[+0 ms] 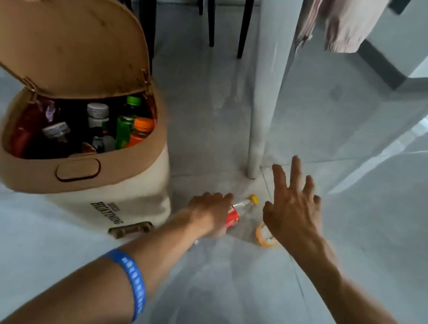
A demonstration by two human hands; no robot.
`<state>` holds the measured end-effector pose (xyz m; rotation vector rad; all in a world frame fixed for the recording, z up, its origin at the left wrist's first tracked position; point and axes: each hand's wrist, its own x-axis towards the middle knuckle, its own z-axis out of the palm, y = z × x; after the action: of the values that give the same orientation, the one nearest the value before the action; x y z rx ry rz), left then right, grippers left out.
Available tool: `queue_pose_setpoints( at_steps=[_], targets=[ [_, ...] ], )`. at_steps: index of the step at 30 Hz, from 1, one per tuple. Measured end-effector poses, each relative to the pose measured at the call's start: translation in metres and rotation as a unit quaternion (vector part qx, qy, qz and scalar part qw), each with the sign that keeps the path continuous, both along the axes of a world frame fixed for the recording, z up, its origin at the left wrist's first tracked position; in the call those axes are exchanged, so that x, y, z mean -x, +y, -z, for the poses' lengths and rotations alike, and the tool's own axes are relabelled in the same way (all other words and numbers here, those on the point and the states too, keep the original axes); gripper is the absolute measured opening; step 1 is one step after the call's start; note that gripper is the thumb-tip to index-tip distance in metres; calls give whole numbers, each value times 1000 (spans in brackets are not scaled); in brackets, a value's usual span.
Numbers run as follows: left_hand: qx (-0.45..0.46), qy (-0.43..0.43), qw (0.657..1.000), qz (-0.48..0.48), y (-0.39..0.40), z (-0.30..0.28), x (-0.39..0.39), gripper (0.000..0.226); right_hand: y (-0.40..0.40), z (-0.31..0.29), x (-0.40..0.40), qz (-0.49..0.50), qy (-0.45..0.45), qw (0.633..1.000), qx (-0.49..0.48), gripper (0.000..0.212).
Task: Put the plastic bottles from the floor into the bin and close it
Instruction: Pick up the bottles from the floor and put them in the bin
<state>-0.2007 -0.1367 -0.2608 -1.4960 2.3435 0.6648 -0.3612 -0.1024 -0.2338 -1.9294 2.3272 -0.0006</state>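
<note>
A cream and tan bin (pixel 112 183) stands at the left with its lid (pixel 60 41) raised; several bottles lie inside. On the floor to its right lies a clear bottle (pixel 242 209) with a yellow cap and a red label. My left hand (pixel 209 213) is curled over the lower part of this bottle. A second bottle (pixel 265 238) with an orange band lies just right of it, partly hidden under my right hand (pixel 293 210). That hand hovers above it with fingers spread, holding nothing.
A white table leg (pixel 267 87) stands just behind the bottles. Dark chair legs (pixel 213 17) are behind the bin. Pale clothing (pixel 343 18) hangs at the upper right. The floor is grey tile.
</note>
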Motion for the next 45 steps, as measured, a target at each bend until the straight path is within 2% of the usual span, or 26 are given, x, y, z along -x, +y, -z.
queue_pose_setpoints(
  at_steps=[2,6,9,11,14,16,18,20,22,24,27,32,36,38,40,42,45],
  targets=[
    [-11,-2,1000,2,12,33,-2,63,2,14,10,-5,-37,998,42,57],
    [61,-32,996,52,28,63,-6,61,4,30,11,-54,-206,964,159,44],
    [69,-31,997,7,27,67,-8,65,6,34,2,12,-297,932,208,47],
    [53,-8,997,-46,25,69,-10,61,4,36,-2,59,-351,911,206,51],
    [19,38,990,-137,29,78,-8,64,6,42,-4,82,-376,915,124,45],
    [-18,46,983,-179,31,81,-5,83,10,45,-7,76,-373,921,80,33],
    [-52,57,974,-213,32,79,-2,107,10,45,-9,57,-368,925,76,30],
    [-57,78,966,-242,32,66,1,104,6,43,-6,38,-372,923,86,26],
    [-61,114,955,-266,27,49,3,88,1,37,-5,33,-398,910,112,19],
    [-68,195,930,-304,20,23,4,74,-6,23,-6,65,-450,873,177,17],
    [-70,367,865,-336,10,-26,5,62,-24,-18,-16,115,-547,781,278,15],
    [-38,531,820,-210,0,-127,0,81,-57,-113,-32,83,-586,705,389,13],
    [4,577,806,-137,-13,-208,-52,71,-67,-181,-69,10,-652,639,409,9],
    [73,583,801,-113,-16,-240,-85,60,-70,-197,-93,-44,-661,635,397,11],
    [139,579,793,-124,-20,-260,-123,54,-73,-204,-123,-87,-647,652,386,15],
    [178,563,792,-157,-27,-265,-159,53,-76,-204,-149,-113,-620,681,373,20],
    [189,477,828,-228,-35,-246,-208,56,-80,-191,-180,-139,-555,743,348,30]
  ],
)
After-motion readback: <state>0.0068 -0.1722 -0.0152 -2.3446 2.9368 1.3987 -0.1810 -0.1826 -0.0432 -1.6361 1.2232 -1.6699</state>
